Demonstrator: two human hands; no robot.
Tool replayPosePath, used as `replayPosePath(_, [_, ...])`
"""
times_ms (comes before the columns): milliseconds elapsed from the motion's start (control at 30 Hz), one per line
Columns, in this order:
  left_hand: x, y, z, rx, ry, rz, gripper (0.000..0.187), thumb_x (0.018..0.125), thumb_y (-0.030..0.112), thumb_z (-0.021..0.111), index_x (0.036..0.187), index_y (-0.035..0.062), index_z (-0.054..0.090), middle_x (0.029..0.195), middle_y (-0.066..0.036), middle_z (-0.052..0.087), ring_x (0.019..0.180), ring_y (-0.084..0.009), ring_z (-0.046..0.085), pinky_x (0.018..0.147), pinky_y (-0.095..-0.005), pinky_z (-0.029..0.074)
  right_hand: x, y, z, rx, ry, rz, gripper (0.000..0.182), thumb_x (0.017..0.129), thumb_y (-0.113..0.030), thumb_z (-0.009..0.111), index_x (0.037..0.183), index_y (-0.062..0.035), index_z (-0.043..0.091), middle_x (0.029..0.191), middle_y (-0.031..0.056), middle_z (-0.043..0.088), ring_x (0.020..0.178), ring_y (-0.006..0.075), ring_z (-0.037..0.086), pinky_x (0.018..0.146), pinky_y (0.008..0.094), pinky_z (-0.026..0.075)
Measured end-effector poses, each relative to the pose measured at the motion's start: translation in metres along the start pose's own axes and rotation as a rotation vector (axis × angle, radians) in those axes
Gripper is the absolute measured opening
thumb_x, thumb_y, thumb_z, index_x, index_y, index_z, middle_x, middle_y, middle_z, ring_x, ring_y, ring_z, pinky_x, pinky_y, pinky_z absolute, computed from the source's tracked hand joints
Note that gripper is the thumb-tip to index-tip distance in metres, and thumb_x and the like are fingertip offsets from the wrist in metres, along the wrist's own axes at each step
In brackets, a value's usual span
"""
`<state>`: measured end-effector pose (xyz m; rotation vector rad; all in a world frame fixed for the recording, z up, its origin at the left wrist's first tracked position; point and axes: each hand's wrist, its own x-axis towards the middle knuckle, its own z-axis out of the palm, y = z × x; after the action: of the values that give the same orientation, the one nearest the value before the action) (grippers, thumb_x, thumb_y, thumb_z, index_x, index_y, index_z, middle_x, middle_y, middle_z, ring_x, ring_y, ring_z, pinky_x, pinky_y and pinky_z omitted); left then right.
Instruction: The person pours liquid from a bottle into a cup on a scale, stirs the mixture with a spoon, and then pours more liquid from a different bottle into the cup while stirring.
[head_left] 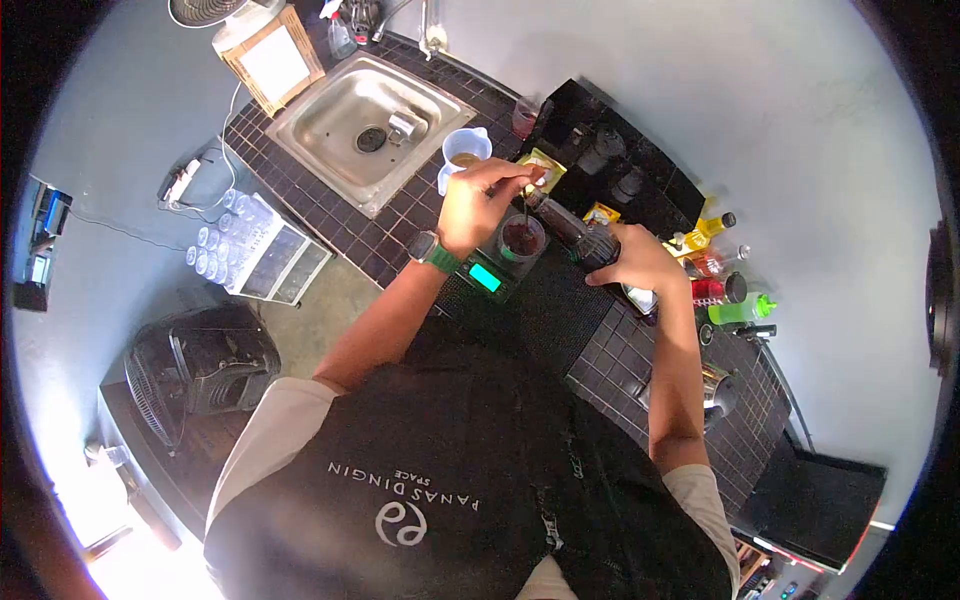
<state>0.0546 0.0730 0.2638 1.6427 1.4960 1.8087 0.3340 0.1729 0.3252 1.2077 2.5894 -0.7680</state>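
My right hand [645,260] is wrapped around the base end of a dark bottle [562,220], which lies tilted with its neck toward my left hand. Below the bottle's mouth stands a clear cup [520,240] with dark contents, and a thin dark line runs down into it. The cup sits on a black digital scale with a lit green display [485,277]. Close to the bottle's mouth, my left hand [480,200] has its fingers pinched together above the cup; what they hold, if anything, is too small to make out.
A steel sink [370,135] is set into the black tiled counter. Near my left hand stands a pale measuring jug [466,147]. Behind the bottle are a yellow packet [543,172] and a black stand [620,160]. Several sauce bottles, including a green one [740,310], line the right side.
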Motion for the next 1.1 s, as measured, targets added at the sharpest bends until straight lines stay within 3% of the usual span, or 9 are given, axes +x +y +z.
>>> replayPosePath(667, [-0.002,-0.004,0.003,-0.008,0.022,0.012,0.017,0.093,0.006,0.085,0.11,0.0065,0.084,0.094,-0.009,0.079,0.084,-0.0175,0.074,0.077,-0.0312,0.057,-0.004,-0.002,-0.001,0.056,0.012,-0.021,0.074,0.063,-0.04,0.097,0.122,-0.0011,0.076,0.104,0.0264,0.077,0.104,0.0438,0.074,0.094,0.0482,0.056])
replayPosePath(933, [-0.003,-0.002,0.004,-0.026,0.03,-0.008,0.018,0.092,0.008,0.086,0.11,0.0079,0.085,0.089,-0.006,0.076,0.074,-0.0135,0.064,0.07,-0.0299,0.052,-0.009,-0.007,-0.002,0.021,0.046,-0.043,0.074,0.064,-0.039,0.097,0.123,-0.0004,0.075,0.103,0.0268,0.077,0.101,0.0424,0.075,0.093,0.0472,0.057])
replayPosePath(1100, [-0.002,-0.001,0.004,-0.028,0.029,0.008,0.018,0.092,0.006,0.086,0.11,0.0076,0.084,0.089,-0.007,0.076,0.077,-0.0135,0.068,0.071,-0.0302,0.054,-0.007,-0.006,-0.003,0.059,0.03,-0.059,0.074,0.064,-0.038,0.097,0.122,0.0004,0.075,0.103,0.0262,0.077,0.101,0.0421,0.075,0.093,0.0466,0.057])
